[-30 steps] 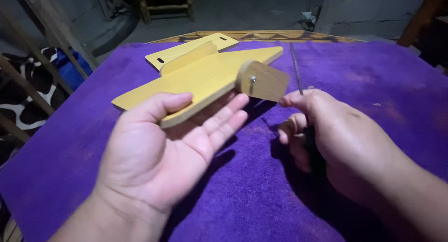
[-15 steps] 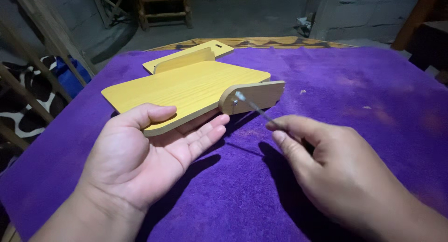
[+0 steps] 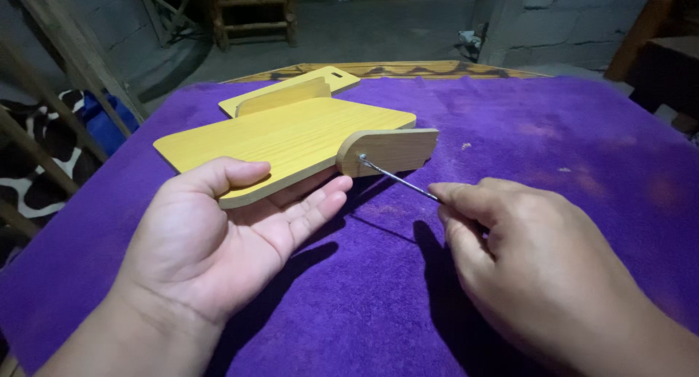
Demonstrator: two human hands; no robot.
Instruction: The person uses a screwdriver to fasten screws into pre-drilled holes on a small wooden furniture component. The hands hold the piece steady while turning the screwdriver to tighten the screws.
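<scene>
Cradling the near edge of a flat yellow wooden board (image 3: pixel 284 140) from below, the left hand (image 3: pixel 218 239) lies palm up at the lower left of the frame, thumb pressed on the board's top face and fingers spread under it, so the panel is lifted a little off the purple plush cloth (image 3: pixel 524 137) and kept steady. It is a loose clasp of thumb against palm, with the board between them, rather than a clenched fist. A small rounded tan wooden side piece (image 3: pixel 389 151) stands on edge against the board's right corner, near the middle of the frame, and a small metal screw head (image 3: pixel 362 158) shows in its face. The right hand (image 3: pixel 524 253), at the lower right, pinches a thin metal driver shaft (image 3: pixel 400 178) between thumb and forefinger; the shaft slants up and left until its tip meets the screw head, which seems the reason the board is braced from the other side. The handle, if there is one, is hidden inside the hand. Behind the board, toward the upper left, a second yellow wooden panel (image 3: pixel 328 82) with a slot at one end lies flat with another tan upright piece (image 3: pixel 280 97) on it. Beyond the cloth are a wooden chair frame (image 3: pixel 251 13) and a grey block wall (image 3: pixel 561 20).
</scene>
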